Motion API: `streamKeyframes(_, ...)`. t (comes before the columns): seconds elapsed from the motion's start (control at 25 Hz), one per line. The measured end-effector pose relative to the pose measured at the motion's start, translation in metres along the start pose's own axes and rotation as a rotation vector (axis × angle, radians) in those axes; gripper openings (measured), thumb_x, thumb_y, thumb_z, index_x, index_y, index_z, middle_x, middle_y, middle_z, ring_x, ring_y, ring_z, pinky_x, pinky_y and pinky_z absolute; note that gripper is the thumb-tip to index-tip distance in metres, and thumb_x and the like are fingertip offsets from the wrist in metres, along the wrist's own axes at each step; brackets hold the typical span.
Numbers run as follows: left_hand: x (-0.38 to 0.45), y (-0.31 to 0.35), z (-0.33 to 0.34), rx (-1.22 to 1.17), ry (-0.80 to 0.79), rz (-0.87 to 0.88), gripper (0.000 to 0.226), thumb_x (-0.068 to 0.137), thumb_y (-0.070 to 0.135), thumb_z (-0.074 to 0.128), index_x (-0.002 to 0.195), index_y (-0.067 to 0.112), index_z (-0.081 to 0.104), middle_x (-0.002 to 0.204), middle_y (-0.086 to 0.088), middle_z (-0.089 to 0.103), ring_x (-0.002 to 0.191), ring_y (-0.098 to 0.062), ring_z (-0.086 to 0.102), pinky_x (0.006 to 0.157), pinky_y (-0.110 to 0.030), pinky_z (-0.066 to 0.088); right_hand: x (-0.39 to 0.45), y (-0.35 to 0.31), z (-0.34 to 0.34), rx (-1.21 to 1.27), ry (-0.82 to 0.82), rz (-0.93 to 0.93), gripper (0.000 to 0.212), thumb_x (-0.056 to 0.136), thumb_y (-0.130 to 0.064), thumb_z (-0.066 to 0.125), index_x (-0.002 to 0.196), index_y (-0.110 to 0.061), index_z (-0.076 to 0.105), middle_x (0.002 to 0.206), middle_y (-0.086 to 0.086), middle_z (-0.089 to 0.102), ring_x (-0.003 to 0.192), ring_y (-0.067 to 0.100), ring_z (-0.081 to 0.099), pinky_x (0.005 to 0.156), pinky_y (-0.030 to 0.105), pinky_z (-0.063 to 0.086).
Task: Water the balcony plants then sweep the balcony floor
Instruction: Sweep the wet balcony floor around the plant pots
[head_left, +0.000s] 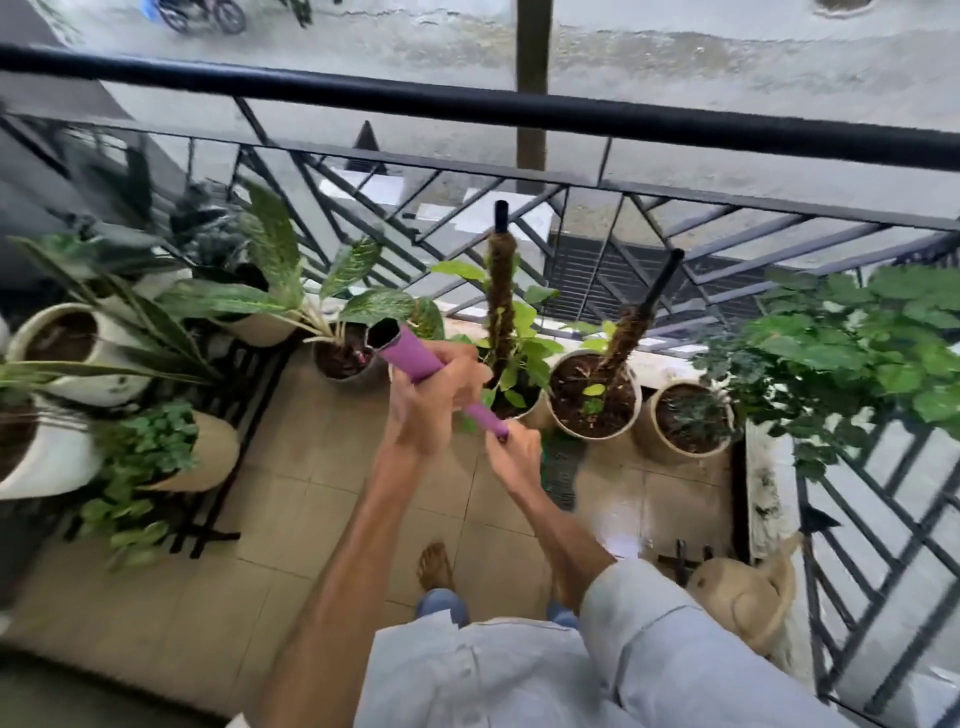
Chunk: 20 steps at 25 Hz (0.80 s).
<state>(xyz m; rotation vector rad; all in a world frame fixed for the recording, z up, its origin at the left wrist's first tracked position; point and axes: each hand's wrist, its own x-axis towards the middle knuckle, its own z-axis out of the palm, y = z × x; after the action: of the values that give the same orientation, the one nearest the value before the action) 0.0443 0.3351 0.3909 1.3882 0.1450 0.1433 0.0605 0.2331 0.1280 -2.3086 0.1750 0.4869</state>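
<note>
While both hands, left hand (431, 410) and right hand (514, 447), grip the purple plastic broom handle (410, 358) above the beige tiled floor (311, 499), sweeping seems under way; the tan watering can (743, 597) sits aside, suggesting watering is finished.

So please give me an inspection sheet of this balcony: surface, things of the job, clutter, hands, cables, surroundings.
Surface: beige floor tiles, a wet sheen near the right side.
Job's things: purple broom handle held upright; green bristles partly hidden below the hands; tan watering can standing at the right, by the railing.
Clutter: potted plants along the railing and on a black rack at the left.
Hands: left hand grips the handle higher up; right hand grips it lower.
Cables: nothing seen.
Surroundings: black metal railing; street below with a parked motorbike.
</note>
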Motion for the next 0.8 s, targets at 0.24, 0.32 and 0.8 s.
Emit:
streamKeyframes(0.24, -0.022, 0.035, -0.046, 0.117, -0.04, 0.071, 0.046, 0.069, 0.003, 0.062, 0.045, 0.032, 0.035, 0.046, 0.007, 0.022, 0.041, -0.006, 0.02, 0.049, -0.016, 0.019, -0.02, -0.078, 0.075, 0.061, -0.213, -0.229, 0.026, 0.088, -0.028, 0.057, 0.066, -0.014, 0.056, 0.073, 0.012, 0.069, 0.072, 0.032, 0.068, 0.059, 0.043, 0.048)
streamKeyframes(0.32, -0.029, 0.039, -0.049, 0.153, -0.032, 0.098, 0.04, 0.067, 0.013, 0.064, 0.046, 0.028, 0.034, 0.046, 0.0, 0.02, 0.042, -0.01, 0.019, 0.05, -0.017, 0.019, -0.024, -0.092, 0.087, 0.096, -0.224, -0.264, 0.034, 0.087, -0.023, 0.064, 0.06, -0.02, 0.043, 0.07, 0.005, 0.064, 0.07, 0.021, 0.061, 0.058, 0.04, 0.039)
streamKeyframes(0.8, -0.03, -0.03, 0.025, 0.007, -0.137, 0.019, 0.039, 0.07, 0.014, 0.061, 0.046, 0.023, 0.033, 0.047, -0.003, 0.02, 0.045, -0.017, 0.015, 0.052, -0.029, 0.014, -0.008, 0.055, -0.017, -0.049, -0.073, -0.138, 0.018, 0.081, -0.034, 0.053, 0.072, -0.019, 0.054, 0.075, 0.015, 0.065, 0.069, 0.026, 0.052, 0.063, 0.037, 0.035)
